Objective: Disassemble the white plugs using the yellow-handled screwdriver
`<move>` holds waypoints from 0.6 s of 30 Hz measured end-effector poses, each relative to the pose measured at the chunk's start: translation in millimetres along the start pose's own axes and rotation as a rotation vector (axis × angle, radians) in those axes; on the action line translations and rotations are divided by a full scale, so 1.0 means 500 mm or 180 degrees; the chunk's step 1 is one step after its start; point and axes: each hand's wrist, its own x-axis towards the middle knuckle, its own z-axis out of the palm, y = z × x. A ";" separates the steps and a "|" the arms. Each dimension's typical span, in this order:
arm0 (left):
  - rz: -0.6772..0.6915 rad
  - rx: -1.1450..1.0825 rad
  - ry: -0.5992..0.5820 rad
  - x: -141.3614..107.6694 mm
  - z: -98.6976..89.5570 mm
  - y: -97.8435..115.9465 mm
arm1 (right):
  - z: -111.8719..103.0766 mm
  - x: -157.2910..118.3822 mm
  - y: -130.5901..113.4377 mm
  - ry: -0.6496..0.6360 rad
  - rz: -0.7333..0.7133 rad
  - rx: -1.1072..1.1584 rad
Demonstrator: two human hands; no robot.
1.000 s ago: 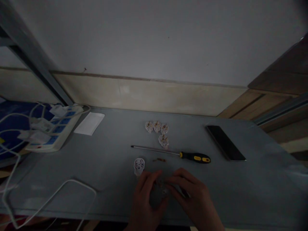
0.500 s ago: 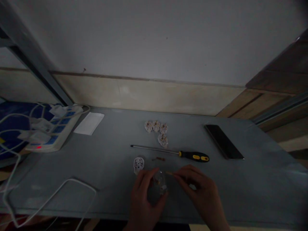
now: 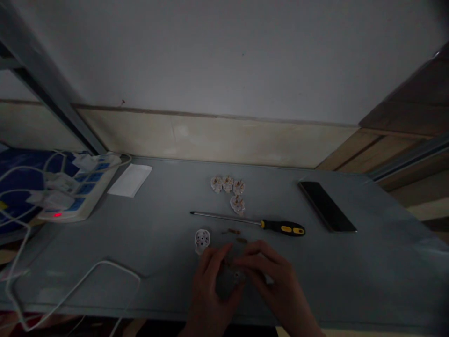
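My left hand (image 3: 215,288) is closed round a small clear plastic piece (image 3: 235,276) low in the middle of the view. The fingertips of my right hand (image 3: 268,271) are pinched at the top of this piece; what they hold, if anything, is hidden. A white plug cover (image 3: 202,240) lies just above my left fingers. Beyond the hands lie two small brass parts, one (image 3: 234,231) beside a tiny screw, the other (image 3: 242,240) nearer my right hand. A screwdriver (image 3: 280,227) with a black and yellow handle lies across behind them.
Several small plug pieces with metal pins (image 3: 228,184) stand at the back middle. A black phone (image 3: 327,207) lies at right. At left are a white paper (image 3: 130,180), a power strip (image 3: 89,189) with plugs, and a loose white cable (image 3: 115,266) on the grey table (image 3: 168,187).
My right hand has moved left onto the piece in my left hand. A second brass part now shows on the table near my right fingers.
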 end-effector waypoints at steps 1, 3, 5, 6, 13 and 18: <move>0.0014 0.0006 -0.0018 0.000 0.001 0.000 | 0.001 0.000 -0.004 -0.0048 -0.0060 -0.0049; 0.0102 0.0028 -0.0006 -0.001 0.002 -0.001 | 0.005 -0.001 -0.005 -0.0106 -0.0111 -0.0136; 0.0232 0.0071 0.0032 -0.003 0.004 -0.002 | 0.009 -0.001 -0.002 -0.0172 -0.0114 -0.0172; 0.0275 0.0106 0.0035 -0.005 0.005 -0.002 | 0.010 -0.001 -0.001 -0.0213 -0.0104 -0.0174; 0.0360 0.0513 -0.0034 -0.008 0.011 -0.001 | -0.014 -0.002 0.024 0.0236 0.0098 0.0463; 0.0311 0.0924 -0.0261 -0.008 0.019 0.008 | -0.020 -0.027 0.071 0.0936 0.0760 0.1016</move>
